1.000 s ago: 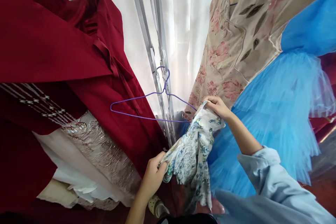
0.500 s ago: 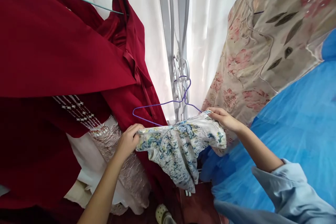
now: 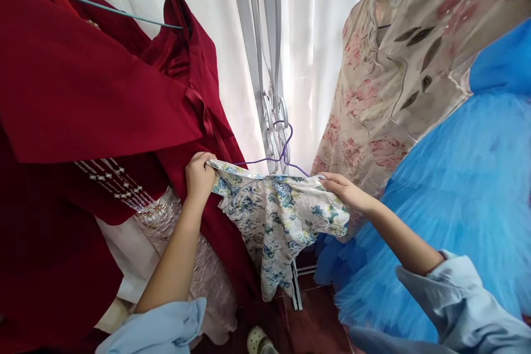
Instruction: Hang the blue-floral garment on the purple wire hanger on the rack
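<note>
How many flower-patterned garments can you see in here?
2: the white-and-blue floral garment held between the left hand and right hand, and the beige pink-flowered dress hanging at the view's right. More could be hidden.

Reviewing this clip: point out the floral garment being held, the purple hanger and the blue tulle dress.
Floral garment (image 3: 282,207), head view: mid-body, on patterned fabric.
Purple hanger (image 3: 284,155), head view: neck below its hook.
Blue tulle dress (image 3: 443,193), head view: skirt.
</note>
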{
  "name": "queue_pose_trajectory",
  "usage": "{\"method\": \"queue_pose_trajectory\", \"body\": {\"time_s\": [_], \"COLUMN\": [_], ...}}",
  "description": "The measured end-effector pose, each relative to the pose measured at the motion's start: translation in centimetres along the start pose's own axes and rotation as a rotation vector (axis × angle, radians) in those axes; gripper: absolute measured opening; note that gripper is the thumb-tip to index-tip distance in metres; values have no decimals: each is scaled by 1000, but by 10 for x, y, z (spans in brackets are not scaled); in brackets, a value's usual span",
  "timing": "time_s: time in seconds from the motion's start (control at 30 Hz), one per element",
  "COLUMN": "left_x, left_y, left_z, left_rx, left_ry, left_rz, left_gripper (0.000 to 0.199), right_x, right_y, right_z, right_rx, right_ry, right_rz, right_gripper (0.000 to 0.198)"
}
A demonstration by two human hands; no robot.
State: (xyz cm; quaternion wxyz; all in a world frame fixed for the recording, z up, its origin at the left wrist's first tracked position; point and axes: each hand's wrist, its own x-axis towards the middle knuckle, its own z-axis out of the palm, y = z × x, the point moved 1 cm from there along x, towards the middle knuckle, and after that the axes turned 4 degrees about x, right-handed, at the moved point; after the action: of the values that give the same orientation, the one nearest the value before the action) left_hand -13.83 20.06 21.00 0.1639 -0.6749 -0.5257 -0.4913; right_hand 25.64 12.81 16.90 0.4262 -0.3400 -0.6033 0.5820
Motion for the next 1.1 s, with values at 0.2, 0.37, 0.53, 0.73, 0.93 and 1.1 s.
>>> {"method": "queue_pose_trajectory", "body": {"time_s": [0.2, 0.37, 0.53, 0.73, 0.93, 1.1], "left_x": [-5, 14, 25, 19, 24, 19], "left_y": [-17, -14, 12, 34, 7, -31], "left_z": [12, 23, 26, 22, 19, 12], "left_rx": [-3, 1, -40, -97, -176, 56], "left_ry": [-192, -148, -159, -438, -456, -414], "left_rz": [7, -52, -2, 63, -40, -97], "left_gripper": [25, 27, 27, 36, 37, 35], "right_x": [-5, -7, -7, -3, 5, -4], "right_y": [1, 0, 0, 5, 33, 49], "right_z": [2, 5, 3, 1, 2, 6], "right_rx": [0, -37, 27, 188, 298, 370], "right_ry": [18, 7, 3, 28, 10, 2], "right_rz": [-42, -63, -17, 116, 129, 150], "right_gripper": [24, 27, 35, 36, 34, 36]}}
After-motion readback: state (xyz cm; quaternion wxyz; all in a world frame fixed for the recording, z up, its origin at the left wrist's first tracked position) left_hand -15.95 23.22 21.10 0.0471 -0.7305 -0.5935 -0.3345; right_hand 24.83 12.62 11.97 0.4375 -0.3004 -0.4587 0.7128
